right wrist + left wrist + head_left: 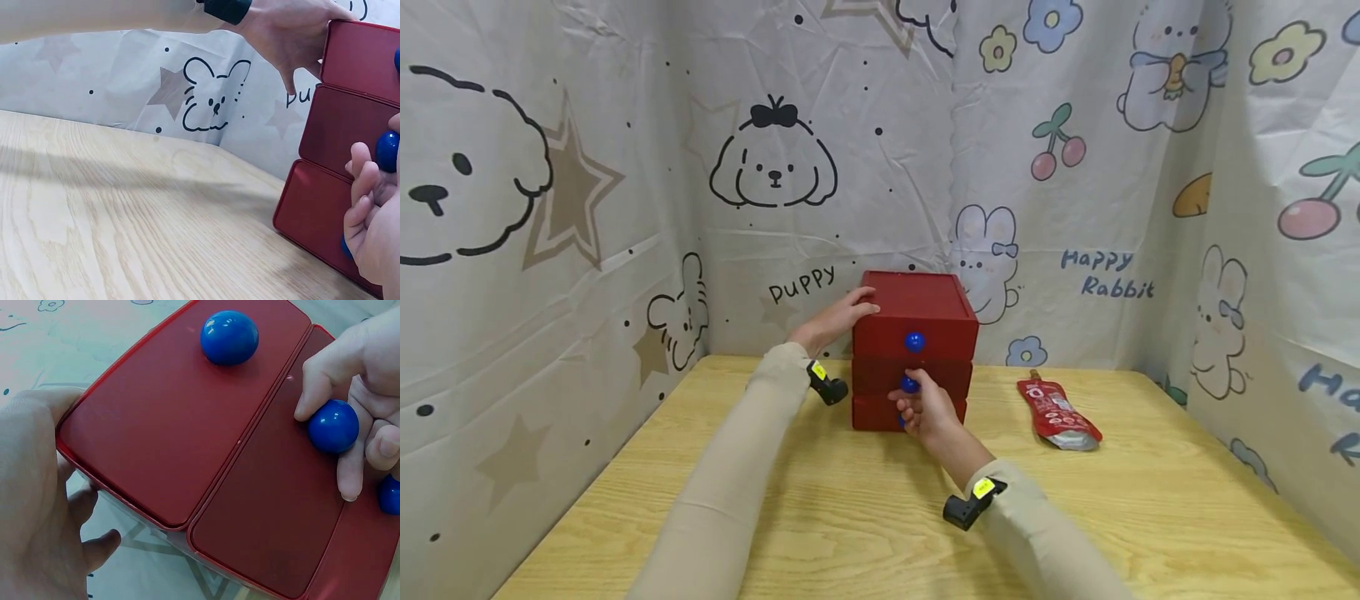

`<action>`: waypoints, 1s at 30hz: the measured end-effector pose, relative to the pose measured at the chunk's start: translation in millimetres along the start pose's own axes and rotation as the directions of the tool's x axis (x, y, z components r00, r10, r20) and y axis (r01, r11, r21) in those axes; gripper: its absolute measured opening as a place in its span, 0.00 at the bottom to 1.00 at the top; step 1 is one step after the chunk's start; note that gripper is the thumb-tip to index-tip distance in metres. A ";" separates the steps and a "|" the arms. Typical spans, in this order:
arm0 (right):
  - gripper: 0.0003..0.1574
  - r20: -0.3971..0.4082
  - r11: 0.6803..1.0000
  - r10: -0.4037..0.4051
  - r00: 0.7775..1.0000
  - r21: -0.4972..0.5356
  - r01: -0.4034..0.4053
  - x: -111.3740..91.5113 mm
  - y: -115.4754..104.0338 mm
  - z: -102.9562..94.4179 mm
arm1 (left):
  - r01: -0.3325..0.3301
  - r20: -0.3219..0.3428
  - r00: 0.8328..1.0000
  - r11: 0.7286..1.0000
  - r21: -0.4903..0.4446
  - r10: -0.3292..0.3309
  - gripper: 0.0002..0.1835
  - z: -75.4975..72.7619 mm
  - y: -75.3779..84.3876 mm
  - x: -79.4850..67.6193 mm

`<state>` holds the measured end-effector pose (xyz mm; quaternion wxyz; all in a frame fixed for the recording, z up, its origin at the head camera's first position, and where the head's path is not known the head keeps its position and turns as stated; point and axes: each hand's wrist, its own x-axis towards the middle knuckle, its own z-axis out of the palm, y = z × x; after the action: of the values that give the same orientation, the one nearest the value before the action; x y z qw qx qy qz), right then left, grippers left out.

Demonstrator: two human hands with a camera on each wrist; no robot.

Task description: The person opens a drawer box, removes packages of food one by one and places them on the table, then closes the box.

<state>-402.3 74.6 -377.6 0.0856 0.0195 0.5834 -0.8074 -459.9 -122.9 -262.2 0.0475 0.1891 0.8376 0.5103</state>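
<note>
A red three-drawer box [917, 296] stands on the table, a round blue knob on each drawer front. My left hand [837, 322] rests on the box's upper left edge; in the left wrist view its fingers lie along the side, largely straight. With thumb and index finger on either side, my right hand [934, 414] pinches the middle blue knob [334, 426]. Its other fingers are curled below. Above it, the top knob [914, 342] is untouched. The bottom knob [390, 495] is partly hidden behind the right hand. The middle drawer front [262, 487] looks darker than the top one.
To the right of the box lies a red and silver pouch [1060, 417] with a spout. The light wood table [850, 517] is enclosed at the back and sides by printed cloth curtains [820, 75]. Both forearms reach in from the near edge.
</note>
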 end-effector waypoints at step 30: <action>0.31 -0.063 0.992 -0.082 0.995 -0.105 0.075 -14.2 10.0 2.8 | -0.001 -0.026 1.000 1.000 0.011 0.001 0.34 4.2 -0.9 1.5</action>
<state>-386.5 70.6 -384.2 0.0348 0.0192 0.6268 -0.7782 -460.4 -119.2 -264.8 0.0356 0.1830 0.8407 0.5083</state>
